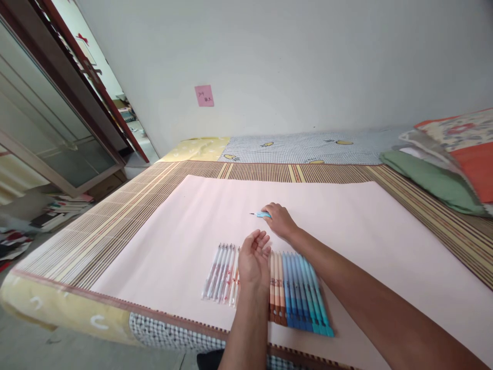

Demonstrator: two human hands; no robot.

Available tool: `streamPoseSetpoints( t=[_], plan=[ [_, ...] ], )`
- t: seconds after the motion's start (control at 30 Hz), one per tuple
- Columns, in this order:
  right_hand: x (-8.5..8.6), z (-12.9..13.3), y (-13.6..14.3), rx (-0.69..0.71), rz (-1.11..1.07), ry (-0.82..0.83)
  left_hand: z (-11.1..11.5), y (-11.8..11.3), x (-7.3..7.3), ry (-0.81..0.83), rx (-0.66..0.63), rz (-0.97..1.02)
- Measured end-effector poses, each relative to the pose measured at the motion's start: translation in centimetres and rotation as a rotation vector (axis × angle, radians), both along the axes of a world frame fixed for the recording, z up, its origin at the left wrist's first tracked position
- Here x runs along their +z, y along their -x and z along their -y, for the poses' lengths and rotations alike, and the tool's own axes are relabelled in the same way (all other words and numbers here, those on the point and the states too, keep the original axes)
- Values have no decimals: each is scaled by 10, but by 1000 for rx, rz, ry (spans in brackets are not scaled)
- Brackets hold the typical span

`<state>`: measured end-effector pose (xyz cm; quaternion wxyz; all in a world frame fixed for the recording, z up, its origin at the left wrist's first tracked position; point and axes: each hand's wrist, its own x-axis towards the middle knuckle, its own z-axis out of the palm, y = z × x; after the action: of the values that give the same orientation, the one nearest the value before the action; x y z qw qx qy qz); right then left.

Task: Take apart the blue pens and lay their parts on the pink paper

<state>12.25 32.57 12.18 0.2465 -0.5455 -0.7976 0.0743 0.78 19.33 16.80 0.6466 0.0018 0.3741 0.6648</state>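
Pale pink paper [346,241] is spread over a striped mat on a bed [115,205] beside a white wall. One light blue pen [262,215] is pinched in the right hand [280,220], tip pointing left, just above the paper. Over a row of pens [296,293] the left hand [253,259] is held loosely spread, palm up, empty. Laying the pen parallel to its blue neighbours, ends aligned, would probably be best.
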Motion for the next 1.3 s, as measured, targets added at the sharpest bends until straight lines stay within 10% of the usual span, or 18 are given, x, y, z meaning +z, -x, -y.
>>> streamPoseSetpoints(
  t=[0.3,0.63,0.9,1.3],
  plan=[
    [0,-2,-2,9,-88,-1,-1,1,0,1,-5,23],
    [-5,-16,-70,-169,-273,52,-2,3,2,10,-9,26],
    [-11,-5,-60,-134,-319,125,-2,5,1,10,-2,29],
    [36,90,-82,-6,-485,364,-11,31,4,-75,106,19]
  ],
)
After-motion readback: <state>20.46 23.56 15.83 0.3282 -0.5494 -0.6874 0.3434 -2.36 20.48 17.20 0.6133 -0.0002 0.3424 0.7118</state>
